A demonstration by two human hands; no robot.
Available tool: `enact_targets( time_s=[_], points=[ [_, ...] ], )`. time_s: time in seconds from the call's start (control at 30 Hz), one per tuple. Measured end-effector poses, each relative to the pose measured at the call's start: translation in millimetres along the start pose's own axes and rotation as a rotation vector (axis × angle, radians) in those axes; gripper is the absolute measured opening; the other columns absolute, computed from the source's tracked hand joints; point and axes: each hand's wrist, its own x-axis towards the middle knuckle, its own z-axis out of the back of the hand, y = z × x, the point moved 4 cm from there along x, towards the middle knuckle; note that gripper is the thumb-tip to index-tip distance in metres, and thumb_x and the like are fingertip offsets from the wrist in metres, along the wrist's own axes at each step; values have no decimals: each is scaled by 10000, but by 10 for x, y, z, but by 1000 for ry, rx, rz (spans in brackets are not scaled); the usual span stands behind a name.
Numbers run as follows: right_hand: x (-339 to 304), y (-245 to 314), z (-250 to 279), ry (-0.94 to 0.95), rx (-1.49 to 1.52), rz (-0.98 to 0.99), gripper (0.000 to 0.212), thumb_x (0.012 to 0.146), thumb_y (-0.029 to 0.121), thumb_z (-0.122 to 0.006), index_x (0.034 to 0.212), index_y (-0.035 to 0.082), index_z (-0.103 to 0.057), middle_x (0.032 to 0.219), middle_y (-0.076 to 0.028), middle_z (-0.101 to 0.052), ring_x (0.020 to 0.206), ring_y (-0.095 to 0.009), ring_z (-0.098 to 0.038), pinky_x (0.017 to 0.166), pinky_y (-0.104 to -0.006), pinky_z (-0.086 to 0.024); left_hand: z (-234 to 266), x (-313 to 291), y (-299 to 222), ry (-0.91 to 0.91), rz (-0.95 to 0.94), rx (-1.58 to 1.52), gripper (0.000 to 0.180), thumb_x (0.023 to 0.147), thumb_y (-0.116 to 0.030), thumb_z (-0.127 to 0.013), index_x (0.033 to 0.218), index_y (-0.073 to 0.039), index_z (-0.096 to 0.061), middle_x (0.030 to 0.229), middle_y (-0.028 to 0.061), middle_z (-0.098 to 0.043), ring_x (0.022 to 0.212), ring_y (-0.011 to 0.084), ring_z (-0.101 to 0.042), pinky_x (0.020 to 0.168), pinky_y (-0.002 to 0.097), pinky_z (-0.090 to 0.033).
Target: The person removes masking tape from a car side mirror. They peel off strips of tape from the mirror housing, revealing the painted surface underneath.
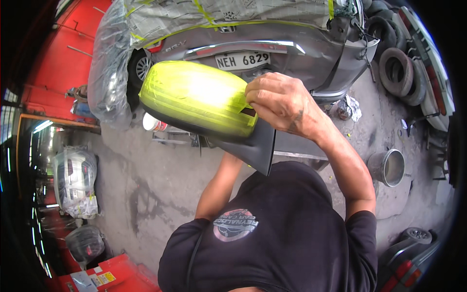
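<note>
A car side mirror (189, 97) hangs in the air before me, its housing covered with strips of bright yellow masking tape (170, 80). Its black mounting base (258, 151) points down toward my chest. My right hand (284, 102) is closed at the right end of the housing, thumb and fingers pinching the tape's edge. Just below those fingertips a small dark gap (248, 112) shows in the tape. My left forearm (221, 182) rises behind the mirror, which hides that hand and its fingers, so its grip cannot be seen.
Ahead stands a grey car (301, 68), its rear window masked with newspaper (262, 12) and yellow tape. Stacked tyres (396, 73) and a metal bucket (392, 168) are on the right. A white tub (153, 122) sits beyond the mirror. Plastic sheeting (109, 63) hangs at left.
</note>
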Motion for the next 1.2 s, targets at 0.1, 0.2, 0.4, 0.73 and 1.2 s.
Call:
enact_targets(
  time_s=[0.1, 0.2, 0.4, 0.73, 1.2],
  points=[
    [-35, 225, 227, -41, 70, -9, 159, 787, -45, -700, 934, 1, -659, 974, -134, -709, 889, -316, -705, 785, -392, -582, -125, -227, -66, -9, -2, 3, 494, 1082, -286, -469, 1532, -105, -376, 1508, 73, -479, 1339, 222, -511, 1112, 391, -452],
    [45, 453, 445, -122, 109, -19, 108, 814, -16, -668, 921, -2, -657, 894, -127, -714, 824, -293, -719, 775, -368, -575, -124, -352, -118, -36, 4, -3, 494, 1084, -287, -466, 1534, -106, -374, 1511, 74, -477, 1341, 222, -510, 1113, 391, -452],
    [614, 423, 399, -142, 260, -172, 123, 813, 42, -641, 906, -29, -677, 896, -130, -743, 808, -224, -715, 774, -336, -571, 58, -158, -174, -35, -19, -41, 495, 1086, -290, -459, 1538, -107, -370, 1516, 74, -474, 1346, 223, -509, 1115, 392, -451],
    [592, 704, 289, -213, 985, -506, 142, 885, 95, -600, 954, -29, -616, 941, -163, -738, 886, -214, -727, 854, -335, -576, -128, -384, -311, -63, -30, -102, 497, 1091, -295, -449, 1545, -110, -363, 1526, 74, -469, 1353, 223, -506, 1119, 394, -450],
    [361, 513, 750, -595, 942, -495, 243, 858, 75, -484, 910, -68, -673, 759, -120, -670, 656, -172, -638, 633, -273, -521, -307, -382, -325, -45, -21, -111, 500, 1098, -302, -435, 1554, -113, -354, 1540, 74, -462, 1363, 224, -503, 1125, 395, -449]
  ],
)
